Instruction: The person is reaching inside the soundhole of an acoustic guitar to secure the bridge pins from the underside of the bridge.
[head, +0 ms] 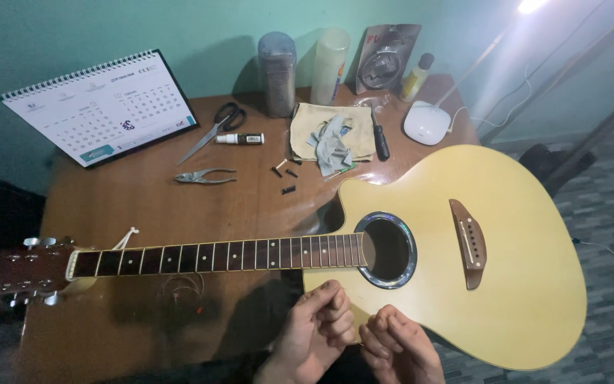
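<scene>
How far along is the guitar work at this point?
Done, it seems: the guitar lies on the table with no strings on the fretboard, and small dark pins lie loose by the cloth. In hand: left hand and right hand pinch something too thin to identify. Left: nothing is strung across the bridge.

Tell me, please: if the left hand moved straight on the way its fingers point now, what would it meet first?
Probably the guitar: the left hand points up and away, toward the soundhole and neck end. Height above the body is unclear.
</scene>
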